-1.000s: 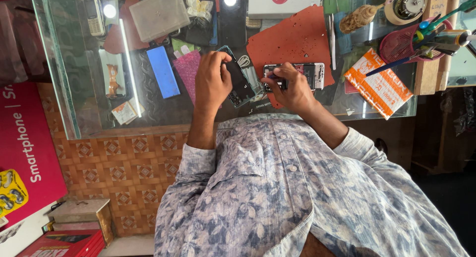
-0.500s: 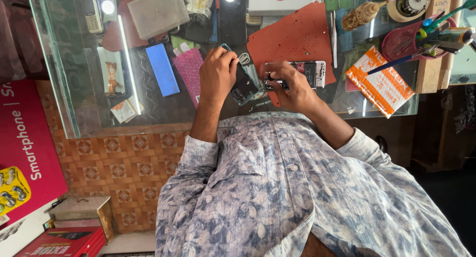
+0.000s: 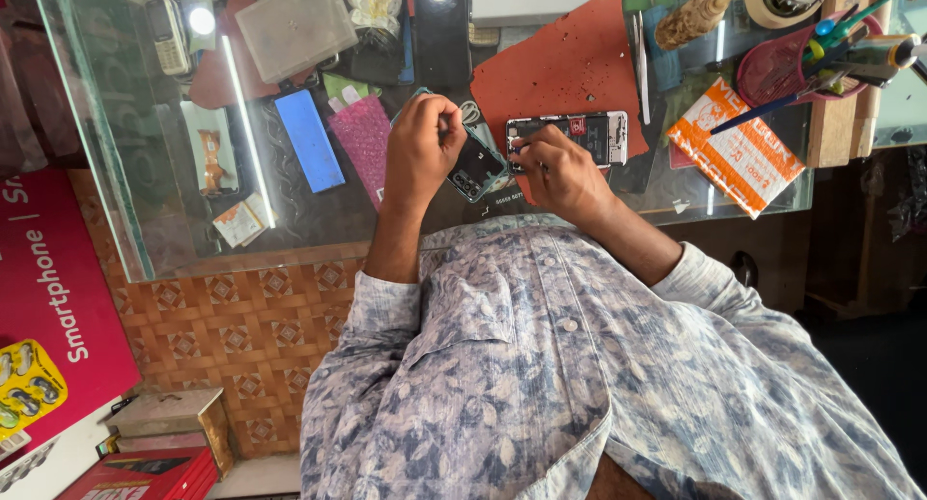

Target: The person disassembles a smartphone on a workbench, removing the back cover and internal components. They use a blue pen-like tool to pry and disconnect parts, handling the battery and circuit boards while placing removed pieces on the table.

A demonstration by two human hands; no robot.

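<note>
My left hand is closed in a fist and holds the back cover, a dark teal shell with camera holes, just beside my right hand. My right fingers are pinched together on the left end of the open phone; whether they grip a small part, I cannot tell. The phone lies flat on the red mat, its long axis running left to right, away from my right fingers. The right hand is nearer to it. The glass counter is under all.
</note>
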